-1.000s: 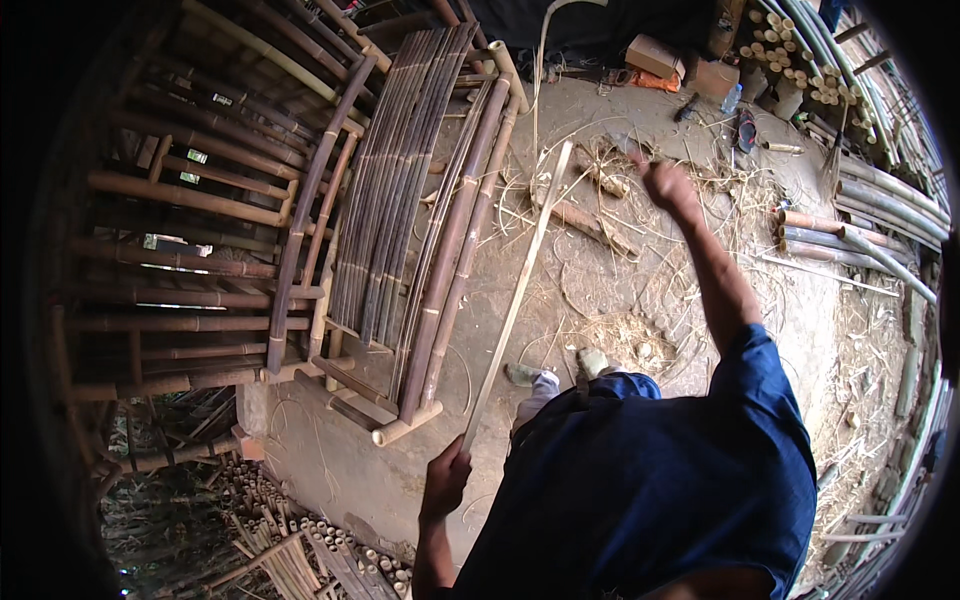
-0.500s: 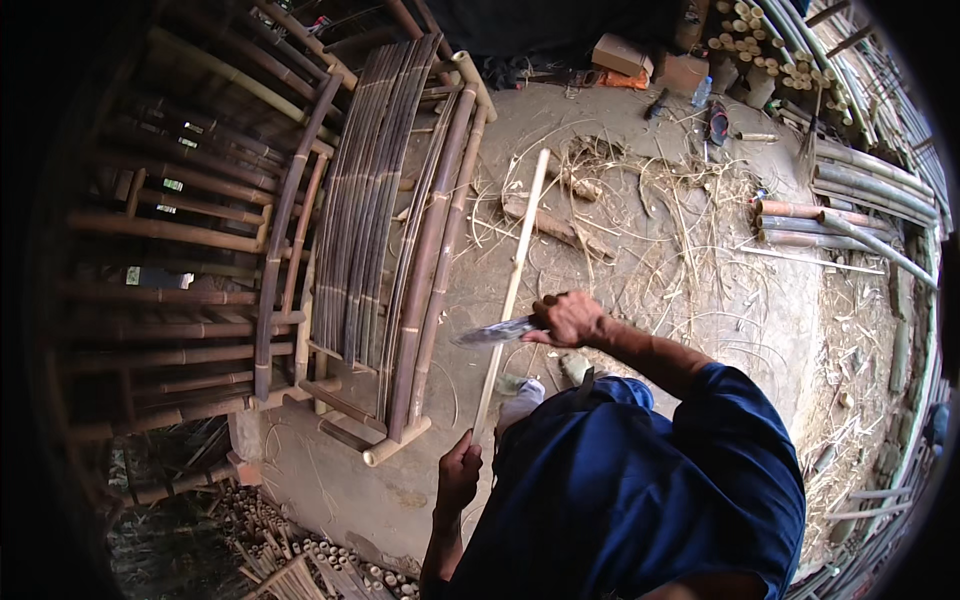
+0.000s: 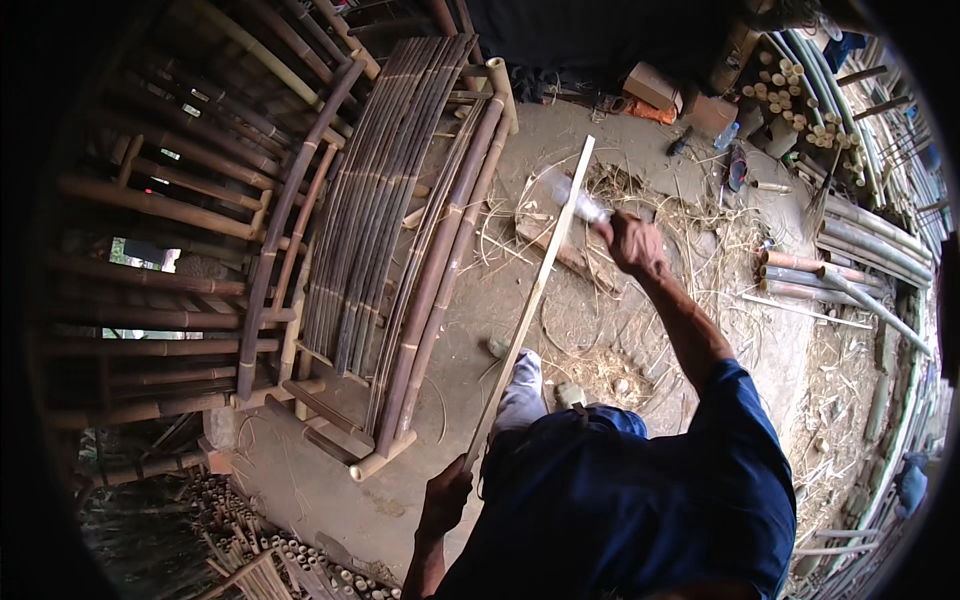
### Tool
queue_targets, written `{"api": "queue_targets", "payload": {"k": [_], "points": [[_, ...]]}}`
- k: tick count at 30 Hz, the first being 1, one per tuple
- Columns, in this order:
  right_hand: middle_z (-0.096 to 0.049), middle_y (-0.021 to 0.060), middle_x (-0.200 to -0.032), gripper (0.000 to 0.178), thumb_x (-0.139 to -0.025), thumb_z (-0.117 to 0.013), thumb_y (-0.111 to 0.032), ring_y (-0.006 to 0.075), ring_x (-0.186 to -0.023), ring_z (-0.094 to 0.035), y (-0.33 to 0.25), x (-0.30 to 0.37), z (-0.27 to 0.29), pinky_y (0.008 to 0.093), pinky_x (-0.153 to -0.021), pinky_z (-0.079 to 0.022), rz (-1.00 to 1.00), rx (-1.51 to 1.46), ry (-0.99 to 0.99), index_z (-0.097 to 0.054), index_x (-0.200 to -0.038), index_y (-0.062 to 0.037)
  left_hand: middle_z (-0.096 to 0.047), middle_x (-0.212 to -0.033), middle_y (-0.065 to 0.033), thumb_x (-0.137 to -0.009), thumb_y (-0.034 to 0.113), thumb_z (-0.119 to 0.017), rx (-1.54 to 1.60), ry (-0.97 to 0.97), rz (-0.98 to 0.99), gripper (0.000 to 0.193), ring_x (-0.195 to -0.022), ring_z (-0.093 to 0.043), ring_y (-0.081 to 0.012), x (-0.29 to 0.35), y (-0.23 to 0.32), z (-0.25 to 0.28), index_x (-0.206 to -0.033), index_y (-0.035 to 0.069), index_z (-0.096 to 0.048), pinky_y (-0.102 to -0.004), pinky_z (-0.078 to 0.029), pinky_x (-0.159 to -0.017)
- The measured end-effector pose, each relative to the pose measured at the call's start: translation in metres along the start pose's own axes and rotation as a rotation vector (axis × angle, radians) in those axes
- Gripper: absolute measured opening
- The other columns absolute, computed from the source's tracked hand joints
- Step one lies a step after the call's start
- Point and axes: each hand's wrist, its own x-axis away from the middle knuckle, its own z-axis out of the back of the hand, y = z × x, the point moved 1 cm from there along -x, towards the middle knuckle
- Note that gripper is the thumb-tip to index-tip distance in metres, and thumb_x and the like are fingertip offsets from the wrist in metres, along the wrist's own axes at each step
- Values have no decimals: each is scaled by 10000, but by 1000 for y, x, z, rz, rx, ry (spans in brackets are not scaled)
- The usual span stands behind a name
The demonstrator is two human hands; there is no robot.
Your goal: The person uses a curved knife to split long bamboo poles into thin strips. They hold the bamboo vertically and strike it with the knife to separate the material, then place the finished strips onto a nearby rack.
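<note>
A long pale bamboo strip [image 3: 546, 265] slants up and away from my left hand [image 3: 447, 496], whose fingers are wrapped round its near end. Out in front, my right hand [image 3: 636, 244] grips a knife [image 3: 592, 209]. Its blade is smeared by motion and crosses the strip near the far end; I cannot tell whether the two touch. The strip's middle passes beside my leg.
A bamboo bench frame with dark slats [image 3: 375, 200] stands on the left. Wood pieces [image 3: 565, 250] and scattered shavings [image 3: 690, 235] lie on the floor ahead. Bamboo poles [image 3: 870, 240] are stacked at the right, and a cardboard box [image 3: 653, 87] sits at the back.
My right hand and the knife have moved forward and right, toward the strip's far end. The strip's far end has swung right. My left hand has shifted slightly down and left, still holding it.
</note>
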Motion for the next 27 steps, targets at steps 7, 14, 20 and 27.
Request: {"api": "queue_targets", "payload": {"k": [7, 14, 20, 27], "points": [[-645, 208, -693, 601, -982, -379, -588, 406, -719, -649, 49, -111, -13, 502, -603, -459, -456, -174, 245, -656, -875, -65, -681, -883, 8, -935, 61, -590, -410, 2, -359, 354, -739, -592, -53, -52, 4, 74, -1286, 11, -599, -205, -483, -656], [-652, 140, -800, 547, -782, -794, -421, 217, -731, -602, -33, -144, -48, 353, -689, -483, -513, -521, 494, -593, -1018, 30, -717, -1052, -103, -900, 109, -604, -301, -31, -195, 340, -879, -652, -141, -110, 80, 101, -1228, 24, -631, -297, -521, -774], [-647, 95, -662, 430, -845, -727, -402, 179, -599, -571, 15, -221, -81, 353, -569, -449, -548, -644, 537, -660, -883, 21, -721, -1024, -141, -895, 291, -619, -284, 25, -167, 375, -834, -690, -213, -138, 105, 112, -1213, 95, -654, -366, -544, -717], [-578, 13, -621, 371, -893, -690, -355, 93, -540, -500, 43, -332, -108, 266, -480, -374, -590, -999, 444, -683, -829, 11, -722, -1017, -155, -893, 361, -627, -271, 153, -115, 397, -816, -702, -238, -159, 145, 108, -1208, 122, -663, -392, -553, -694]]}}
